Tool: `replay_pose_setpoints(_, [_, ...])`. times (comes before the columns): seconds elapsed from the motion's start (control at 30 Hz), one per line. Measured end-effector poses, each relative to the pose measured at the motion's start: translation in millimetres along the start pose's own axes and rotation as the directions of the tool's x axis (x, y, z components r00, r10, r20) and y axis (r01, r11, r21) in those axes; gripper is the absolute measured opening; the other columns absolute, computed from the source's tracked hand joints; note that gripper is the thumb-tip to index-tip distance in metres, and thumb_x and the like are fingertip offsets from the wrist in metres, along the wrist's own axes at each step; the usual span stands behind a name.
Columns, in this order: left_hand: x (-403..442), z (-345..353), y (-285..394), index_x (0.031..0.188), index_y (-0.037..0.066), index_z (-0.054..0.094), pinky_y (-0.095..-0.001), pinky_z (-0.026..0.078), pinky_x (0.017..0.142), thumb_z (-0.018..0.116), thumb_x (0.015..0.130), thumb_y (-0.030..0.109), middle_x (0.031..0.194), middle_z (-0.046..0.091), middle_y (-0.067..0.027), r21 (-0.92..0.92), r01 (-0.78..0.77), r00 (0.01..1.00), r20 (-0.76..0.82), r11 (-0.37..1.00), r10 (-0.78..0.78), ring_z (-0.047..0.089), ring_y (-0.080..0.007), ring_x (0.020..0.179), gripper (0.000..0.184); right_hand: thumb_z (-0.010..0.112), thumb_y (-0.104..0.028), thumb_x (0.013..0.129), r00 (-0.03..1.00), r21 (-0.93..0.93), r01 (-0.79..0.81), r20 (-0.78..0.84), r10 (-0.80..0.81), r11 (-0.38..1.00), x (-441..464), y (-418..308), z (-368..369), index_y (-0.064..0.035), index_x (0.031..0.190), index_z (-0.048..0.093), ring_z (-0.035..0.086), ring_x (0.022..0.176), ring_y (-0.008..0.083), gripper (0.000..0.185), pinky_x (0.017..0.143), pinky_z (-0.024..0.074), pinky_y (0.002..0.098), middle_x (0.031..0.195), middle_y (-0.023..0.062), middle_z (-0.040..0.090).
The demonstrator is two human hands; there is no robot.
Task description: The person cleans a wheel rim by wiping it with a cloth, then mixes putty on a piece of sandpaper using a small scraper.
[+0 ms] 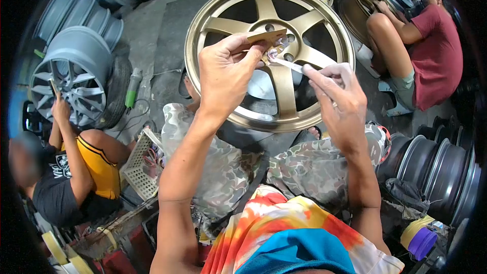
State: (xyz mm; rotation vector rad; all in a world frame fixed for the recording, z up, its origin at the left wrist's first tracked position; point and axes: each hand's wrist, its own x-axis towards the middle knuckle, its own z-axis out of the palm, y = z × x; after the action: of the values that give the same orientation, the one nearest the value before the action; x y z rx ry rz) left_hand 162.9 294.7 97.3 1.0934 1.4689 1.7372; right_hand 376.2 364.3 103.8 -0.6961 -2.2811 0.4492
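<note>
A gold six-spoke wheel rim (283,94) lies in front of my knees, face up. Above it, my left hand (223,73) pinches a small brown card (267,35) between thumb and fingers. On and beside the card is a whitish-purple smear of paste (275,52). My right hand (341,96), with whitish dust on its fingers, grips a thin white spatula (290,64). The spatula's far end touches the paste. Part of the card is hidden behind my left fingers.
Silver wheels (76,66) stand at left, where a person in yellow shorts (101,165) works on one. A person in a red shirt (439,50) handles another gold rim (352,18) at right. A plastic basket (139,172), a grinder (133,89) and tape rolls (421,238) lie around me.
</note>
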Motion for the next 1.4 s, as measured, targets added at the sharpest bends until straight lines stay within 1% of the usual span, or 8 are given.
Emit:
replay_pose_setpoints(0.33, [0.2,-0.3,-2.6,0.118,-0.01,0.067,-0.0302,0.063,0.086,0.059,0.098,-0.003,0.109,0.072,-0.0152,0.016,-0.029,0.999,0.017,0.999,0.029,0.071,-0.0189,0.099,0.022,0.07,0.005,0.086,1.0,0.045,-0.011,0.015,0.01,0.999,4.2,-0.6,0.9,-0.0085,0.117,0.075,0.059,0.078,0.0186,0.034,0.072,0.0484,0.0291,0.092,0.0095,0.06])
replay_pose_setpoints(0.4, [-1.8,5.7,-0.7,0.115,-0.004,0.072,-0.0242,0.06,0.076,0.061,0.097,-0.002,0.101,0.075,-0.0092,-0.082,0.003,1.0,0.003,0.997,-0.003,0.071,-0.0118,0.09,0.022,0.07,0.002,0.086,1.0,0.027,-0.006,-0.012,0.006,1.0,6.0,0.5,-2.1,-0.0089,0.117,0.074,0.064,0.076,0.0209,0.033,0.067,0.052,0.033,0.093,0.0107,0.06])
replay_pose_setpoints(0.53, [0.8,3.9,-0.5,0.114,-0.004,0.072,-0.0236,0.059,0.076,0.061,0.097,-0.001,0.101,0.075,-0.0089,-0.052,-0.021,1.0,-0.007,0.998,0.021,0.072,-0.0119,0.09,0.02,0.071,0.0,0.087,0.998,0.08,-0.024,0.057,0.019,0.996,3.2,-1.2,-3.2,-0.0094,0.117,0.075,0.063,0.074,0.0214,0.032,0.068,0.0517,0.0324,0.093,0.0106,0.06])
replay_pose_setpoints(0.63, [0.1,2.6,1.7,0.113,-0.003,0.073,-0.0232,0.06,0.075,0.061,0.097,-0.001,0.101,0.075,-0.0086,-0.094,-0.011,1.0,0.009,0.996,0.012,0.072,-0.0118,0.09,0.02,0.071,-0.001,0.087,1.0,0.066,-0.019,0.013,0.018,0.998,7.5,2.6,-4.0,-0.0104,0.117,0.075,0.062,0.076,0.0212,0.032,0.069,0.0514,0.0322,0.093,0.0102,0.06])
replay_pose_setpoints(0.8, [0.9,4.8,7.2,0.118,-0.008,0.067,-0.0287,0.064,0.081,0.061,0.099,0.0,0.106,0.073,-0.0133,-0.055,0.024,0.999,0.042,0.998,-0.022,0.071,-0.0159,0.096,0.022,0.071,-0.001,0.087,0.999,0.095,-0.034,0.036,0.031,0.995,6.5,-1.0,-5.7,-0.0115,0.116,0.076,0.061,0.076,0.0212,0.031,0.069,0.0511,0.0326,0.09,0.0098,0.06])
replay_pose_setpoints(1.0, [0.5,6.1,6.2,0.12,-0.007,0.067,-0.0292,0.064,0.082,0.061,0.099,0.001,0.108,0.073,-0.0145,-0.079,0.03,0.999,0.041,0.996,-0.027,0.072,-0.0171,0.096,0.023,0.071,0.0,0.087,1.0,0.065,0.007,-0.029,-0.005,0.998,8.3,-0.2,-4.0,-0.0091,0.116,0.076,0.061,0.074,0.0205,0.03,0.069,0.0502,0.0313,0.089,0.0094,0.06])
replay_pose_setpoints(1.33, [1.6,-1.7,5.9,0.12,-0.005,0.068,-0.0284,0.064,0.078,0.066,0.098,0.007,0.107,0.073,-0.0136,-0.064,0.031,0.999,0.046,0.998,-0.028,0.072,-0.0169,0.095,0.025,0.068,0.0,0.09,0.994,0.185,-0.111,0.023,0.108,0.976,8.4,5.0,-6.6,-0.0073,0.114,0.076,0.058,0.071,0.0183,0.026,0.067,0.0482,0.0295,0.083,0.0088,0.061])
replay_pose_setpoints(1.4, [1.5,-3.0,8.6,0.119,-0.003,0.07,-0.0271,0.063,0.076,0.069,0.097,0.011,0.106,0.074,-0.0119,-0.157,0.066,0.996,0.07,0.985,-0.056,0.072,-0.0157,0.093,0.026,0.068,-0.002,0.091,0.988,0.187,-0.153,0.03,0.15,0.97,8.6,7.3,-6.9,-0.0051,0.113,0.076,0.06,0.072,0.0178,0.024,0.069,0.0489,0.0294,0.083,0.0098,0.065])
